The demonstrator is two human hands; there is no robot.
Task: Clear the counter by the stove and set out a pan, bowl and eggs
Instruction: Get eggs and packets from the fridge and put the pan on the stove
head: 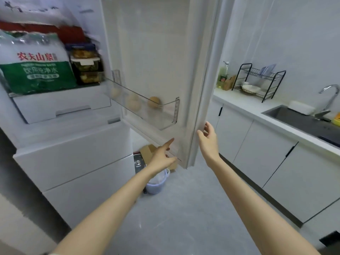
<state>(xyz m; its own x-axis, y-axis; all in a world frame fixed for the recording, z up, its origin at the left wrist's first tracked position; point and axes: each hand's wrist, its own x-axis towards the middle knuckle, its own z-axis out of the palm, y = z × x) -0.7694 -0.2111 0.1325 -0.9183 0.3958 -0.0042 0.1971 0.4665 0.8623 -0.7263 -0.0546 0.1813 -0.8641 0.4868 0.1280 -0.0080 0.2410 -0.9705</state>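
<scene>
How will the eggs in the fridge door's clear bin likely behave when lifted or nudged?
The eggs look rounded and lie loose in the clear door bin, so one would probably roll if nudged. They seem small, likely light. Shells are probably fragile, so a gentle grip seems wise.

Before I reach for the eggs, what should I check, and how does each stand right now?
1. Fridge door open wide enough: ok.
2. Eggs in view on the door shelf: ok, three.
3. Left hand free: ok, holds nothing.
4. Right hand steadying the door edge: cannot tell, open beside it.
5. Eggs uncracked: cannot tell, blurred behind plastic.
</scene>
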